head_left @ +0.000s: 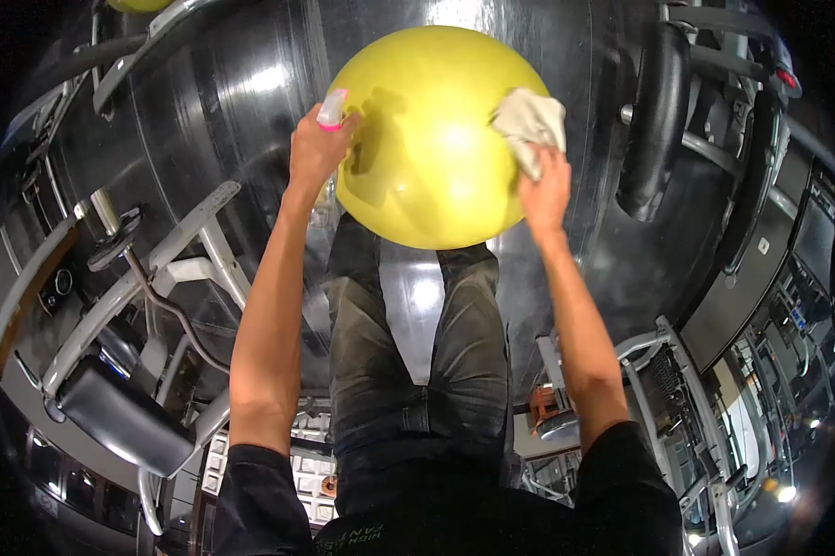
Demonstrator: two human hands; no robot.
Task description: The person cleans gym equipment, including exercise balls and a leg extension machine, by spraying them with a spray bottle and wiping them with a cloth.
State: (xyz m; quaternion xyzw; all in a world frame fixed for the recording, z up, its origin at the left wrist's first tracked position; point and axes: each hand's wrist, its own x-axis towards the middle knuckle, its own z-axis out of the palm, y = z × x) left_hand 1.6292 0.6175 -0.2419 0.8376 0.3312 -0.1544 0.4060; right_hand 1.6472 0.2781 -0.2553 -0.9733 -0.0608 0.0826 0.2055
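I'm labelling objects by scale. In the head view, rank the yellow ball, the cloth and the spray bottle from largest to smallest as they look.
1. yellow ball
2. cloth
3. spray bottle, but the left hand hides most of it, so its place below the cloth is unsure.

yellow ball (436, 139) blocked centre | bench (121, 417) crowded lower left | padded machine (658, 111) closed right | floor (241, 102) left of ball lay open

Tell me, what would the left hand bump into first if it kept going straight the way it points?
Probably the yellow ball: the left hand, gripping a spray bottle, points at its edge, seemingly almost touching. The right hand holds a cloth on it.
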